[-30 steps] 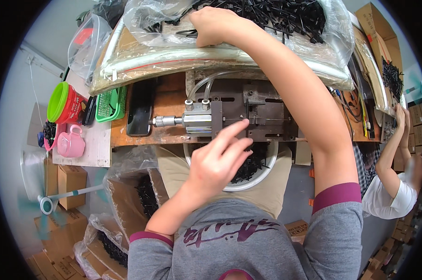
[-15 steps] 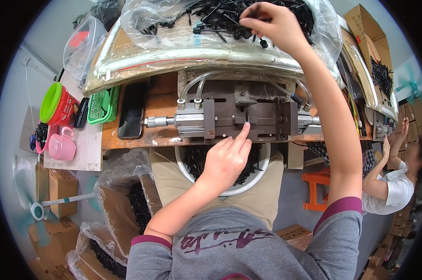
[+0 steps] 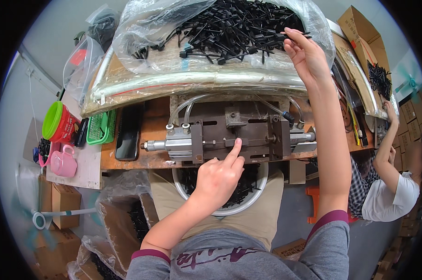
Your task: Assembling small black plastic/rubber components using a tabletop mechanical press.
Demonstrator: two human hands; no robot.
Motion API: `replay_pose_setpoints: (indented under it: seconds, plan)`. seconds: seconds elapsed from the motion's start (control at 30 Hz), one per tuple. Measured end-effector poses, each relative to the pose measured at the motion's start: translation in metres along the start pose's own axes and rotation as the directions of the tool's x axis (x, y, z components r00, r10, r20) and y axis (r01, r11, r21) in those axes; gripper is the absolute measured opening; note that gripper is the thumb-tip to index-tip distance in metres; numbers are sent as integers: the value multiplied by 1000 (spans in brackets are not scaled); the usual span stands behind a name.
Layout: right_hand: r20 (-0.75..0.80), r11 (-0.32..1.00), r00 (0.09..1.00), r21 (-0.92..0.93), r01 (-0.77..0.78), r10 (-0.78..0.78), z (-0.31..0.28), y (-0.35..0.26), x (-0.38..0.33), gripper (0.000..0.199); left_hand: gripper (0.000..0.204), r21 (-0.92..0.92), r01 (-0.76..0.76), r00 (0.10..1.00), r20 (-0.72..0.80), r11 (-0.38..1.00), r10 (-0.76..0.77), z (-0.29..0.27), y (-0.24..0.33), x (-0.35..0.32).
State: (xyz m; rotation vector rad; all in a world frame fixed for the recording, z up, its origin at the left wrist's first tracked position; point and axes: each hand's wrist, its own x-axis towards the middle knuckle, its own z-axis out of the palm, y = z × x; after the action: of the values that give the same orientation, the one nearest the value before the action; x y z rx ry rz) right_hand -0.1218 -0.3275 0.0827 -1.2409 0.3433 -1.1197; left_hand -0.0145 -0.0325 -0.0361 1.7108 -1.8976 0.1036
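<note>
My left hand [image 3: 219,181] rests at the front of a metal pneumatic fixture [image 3: 211,108]. Its index finger stretches out and its tip touches a small black block [image 3: 230,143] at the fixture's middle; the other fingers are loosely curled. At the right edge of a heap of black plastic stems [image 3: 239,29], my right hand [image 3: 309,59] is raised with the palm partly showing. Thumb and index finger pinch a thin black plastic stem [image 3: 305,35]; part of it is hidden by the fingers. Clear plastic sheeting [image 3: 141,35] lies around the heap.
A phone [image 3: 128,133], green basket [image 3: 101,127], red tub [image 3: 61,126] and pink cup [image 3: 64,162] stand left. Below the bench edge, a white-rimmed basket [image 3: 262,196] of black parts sits at my lap. Clear air hoses [image 3: 188,112] arch behind the fixture. Another person [image 3: 390,193] sits right.
My right hand has moved from over the heap to its right edge, with a stem now visible in its fingers. The left fingertip stays at the block. The whole view has shifted slightly.
</note>
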Motion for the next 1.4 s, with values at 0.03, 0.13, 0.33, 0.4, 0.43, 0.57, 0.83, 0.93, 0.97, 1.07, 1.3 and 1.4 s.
replay_pose_setpoints:
  seconds: [0.03,0.13,0.33,0.4,0.43,0.57,0.83,0.93,0.97,1.07,1.3,1.4]
  plan:
    - [6,1000,1000,28,2,-2,3,-3,-9,11,32,-1,2,1000,20,1000,-2,-3,0,0]
    - [64,998,997,35,-51,49,23,-10,-61,10,45,-508,133,978,-74,851,-197,-25,7,9]
    - [177,875,860,-178,-451,479,60,2,-165,15,71,-937,249,954,192,247,-232,-50,0,18]
    - [209,840,814,-167,-516,541,61,11,-180,15,63,-890,446,883,420,97,-209,-45,7,16]
    - [199,830,806,-169,-532,557,59,16,-185,15,59,-854,506,853,474,119,-219,-38,11,15]
    - [109,821,816,-4,-571,568,52,31,-205,35,48,-838,522,772,542,-156,-332,-18,15,-7]
    - [334,662,940,-690,292,-67,63,38,-246,33,43,-795,557,711,607,-243,-356,-12,23,-17]
    - [400,614,910,-694,377,-107,58,42,-251,34,44,-815,567,735,567,-122,-371,-7,21,-27]
    - [416,599,899,-689,407,-132,57,44,-252,34,44,-822,565,739,544,-74,-399,-5,21,-30]
    - [358,478,913,-778,407,-195,52,42,-255,32,44,-831,521,728,552,-196,-406,-8,13,-39]
    - [461,224,887,-863,452,-15,55,63,-246,25,55,-860,412,766,505,-299,-398,-31,16,-38]
    - [486,111,874,-869,481,19,60,62,-238,25,65,-868,396,758,493,-300,-427,-37,14,-35]
